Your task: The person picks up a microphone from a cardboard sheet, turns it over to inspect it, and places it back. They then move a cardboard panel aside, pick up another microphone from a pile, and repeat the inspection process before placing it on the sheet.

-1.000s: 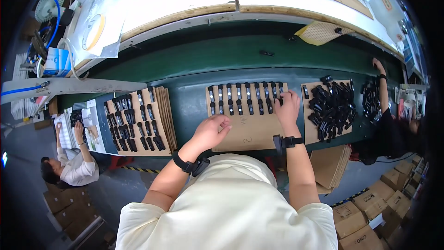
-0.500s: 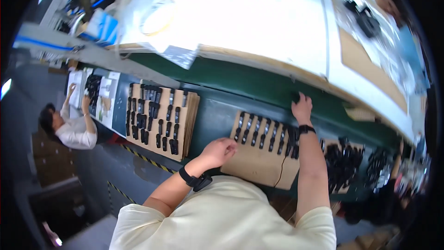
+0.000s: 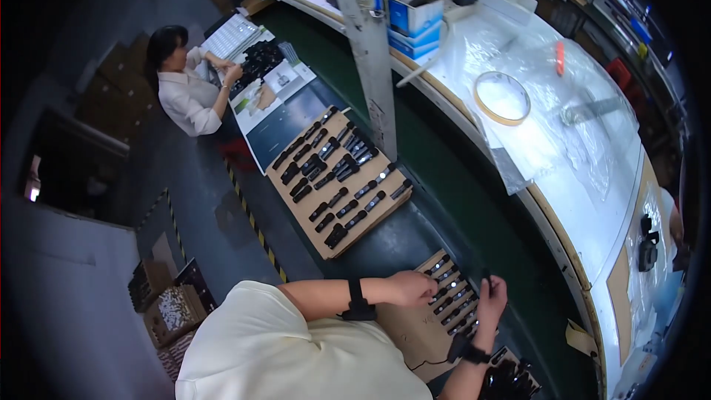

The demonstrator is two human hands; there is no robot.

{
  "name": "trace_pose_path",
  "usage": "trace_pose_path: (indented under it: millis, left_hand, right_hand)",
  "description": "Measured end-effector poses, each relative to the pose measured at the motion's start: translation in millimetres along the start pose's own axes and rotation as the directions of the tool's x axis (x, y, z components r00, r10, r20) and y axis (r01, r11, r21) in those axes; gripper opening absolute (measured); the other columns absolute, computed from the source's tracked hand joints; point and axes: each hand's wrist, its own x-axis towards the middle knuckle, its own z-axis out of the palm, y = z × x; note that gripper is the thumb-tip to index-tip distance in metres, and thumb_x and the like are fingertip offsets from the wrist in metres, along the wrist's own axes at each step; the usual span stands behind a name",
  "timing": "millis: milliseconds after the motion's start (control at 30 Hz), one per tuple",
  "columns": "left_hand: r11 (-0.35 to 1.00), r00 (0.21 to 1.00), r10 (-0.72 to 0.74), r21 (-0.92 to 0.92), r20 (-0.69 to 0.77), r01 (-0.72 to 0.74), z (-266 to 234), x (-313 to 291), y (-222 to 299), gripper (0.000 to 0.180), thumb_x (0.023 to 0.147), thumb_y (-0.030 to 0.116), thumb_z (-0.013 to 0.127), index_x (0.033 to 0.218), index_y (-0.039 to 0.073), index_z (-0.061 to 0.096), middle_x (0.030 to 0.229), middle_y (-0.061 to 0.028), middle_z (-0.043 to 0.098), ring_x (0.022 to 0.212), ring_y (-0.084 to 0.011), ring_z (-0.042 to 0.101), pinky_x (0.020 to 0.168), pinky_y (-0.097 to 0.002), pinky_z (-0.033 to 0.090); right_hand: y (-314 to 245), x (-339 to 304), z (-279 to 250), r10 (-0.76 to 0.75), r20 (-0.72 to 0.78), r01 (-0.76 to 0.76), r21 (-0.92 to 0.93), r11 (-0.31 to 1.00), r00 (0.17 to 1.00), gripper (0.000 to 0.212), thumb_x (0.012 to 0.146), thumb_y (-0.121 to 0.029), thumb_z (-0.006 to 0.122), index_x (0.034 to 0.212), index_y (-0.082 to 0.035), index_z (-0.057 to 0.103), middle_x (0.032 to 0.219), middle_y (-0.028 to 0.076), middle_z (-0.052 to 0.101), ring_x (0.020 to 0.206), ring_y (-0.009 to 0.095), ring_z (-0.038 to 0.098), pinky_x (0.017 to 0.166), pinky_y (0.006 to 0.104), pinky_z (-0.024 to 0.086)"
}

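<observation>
My left hand (image 3: 409,288) reaches over a cardboard sheet (image 3: 404,333), its bent fingers closed at the edge of a row of small black elongated pieces (image 3: 453,285) with shiny middles. Whether anything is between those fingers is hidden. To the right of the rows, my right hand (image 3: 492,304) is raised with thumb and fingers closed on a small black piece, mostly covered by the fingers. Black bands circle both wrists. A second stack of cardboard (image 3: 307,216) farther left carries several rows of similar black pieces.
A grey post (image 3: 368,52) rises beside the raised white table (image 3: 585,200), which holds a tape roll (image 3: 502,98) and plastic film. A pile of black parts (image 3: 507,379) lies below my right wrist. A co-worker (image 3: 189,81) handles parts at the bench's far end.
The view has swung left. My right hand has come back from the bench's far side toward the rows, still with the black piece. My left hand has moved to the rows' edge.
</observation>
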Motion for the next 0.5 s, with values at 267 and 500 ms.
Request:
trace_pose_path:
  millis: [267, 500]
  left_hand:
    - [0.969, 0.951, 0.227, -0.047, -0.212, -0.242, -28.2, -30.1, 41.9, 0.02, 0.084, 0.017, 0.062, 0.1, 0.006, 0.063, 0.086, -0.0122, 0.065, 0.082, -0.0307, 0.064, 0.071, -0.0394, 0.051]
    - [0.814, 0.676, 0.58, 0.32, -0.454, -0.484, -73.3, -52.7, 96.8, 0.031, 0.077, 0.009, 0.064, 0.108, 0.008, 0.062, 0.085, -0.0092, 0.062, 0.077, -0.0278, 0.061, 0.068, -0.0391, 0.048]
  right_hand:
    - [-146.2, -45.2, 10.2, 0.119, 0.185, -0.22, 0.801, 0.556, 0.975, 0.019, 0.098, -0.019, 0.051, 0.104, -0.002, 0.057, 0.097, 0.007, 0.061, 0.085, 0.015, 0.057, 0.076, 0.0281, 0.046]
    - [-174.3, -46.8, 24.2, 0.182, 0.396, -0.404, 0.915, 0.004, 0.9, 0.027, 0.1, -0.031, 0.046, 0.102, -0.006, 0.058, 0.097, 0.008, 0.06, 0.093, 0.022, 0.057, 0.086, 0.0346, 0.047]
